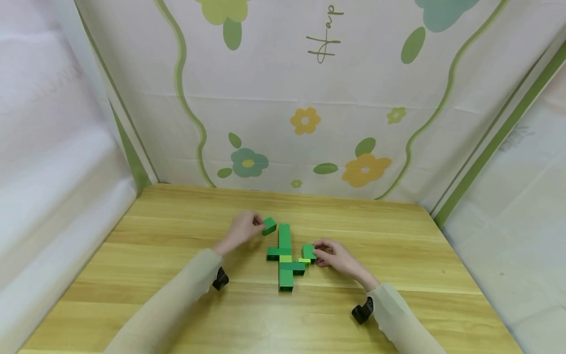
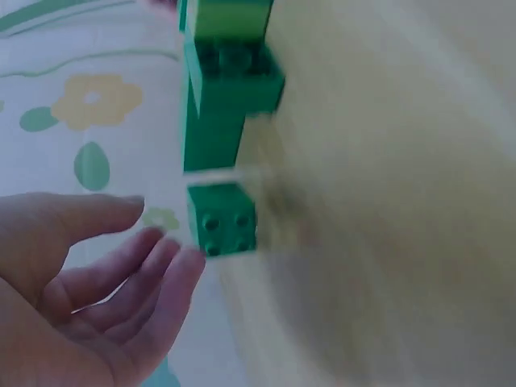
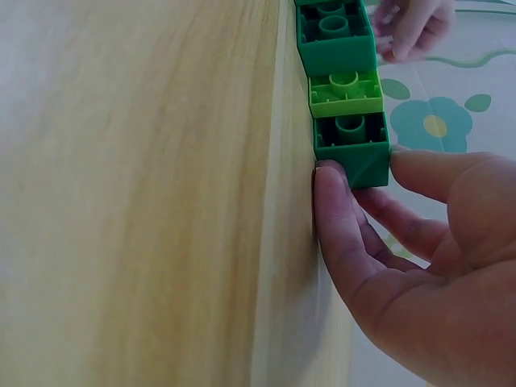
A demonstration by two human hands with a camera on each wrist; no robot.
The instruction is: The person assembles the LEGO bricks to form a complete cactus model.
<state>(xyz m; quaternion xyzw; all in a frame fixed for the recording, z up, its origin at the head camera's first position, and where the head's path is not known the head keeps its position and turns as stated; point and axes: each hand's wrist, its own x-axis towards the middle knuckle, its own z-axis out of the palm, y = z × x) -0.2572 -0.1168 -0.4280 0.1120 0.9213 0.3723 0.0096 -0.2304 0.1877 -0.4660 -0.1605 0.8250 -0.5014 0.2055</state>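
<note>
On the wooden table lies an assembly of green toy building bricks (image 1: 285, 238), a long row with short side pieces. Apart from its far end, at the left, is a small green brick (image 1: 269, 226); its studs show in the left wrist view. My left hand (image 1: 245, 227) is beside this brick, thumb and fingers spread; whether a fingertip touches it is hard to tell. At the assembly's right side, my right hand (image 1: 333, 255) pinches a green brick (image 3: 352, 165) between thumb and fingers. A thin light green brick (image 3: 347, 95) lies against that brick, next to the assembly.
A white cloth (image 1: 265, 73) with printed flowers hangs behind the table (image 1: 247, 314), and more cloth stands at both sides. Black wrist cameras (image 1: 363, 310) sit on both sleeves.
</note>
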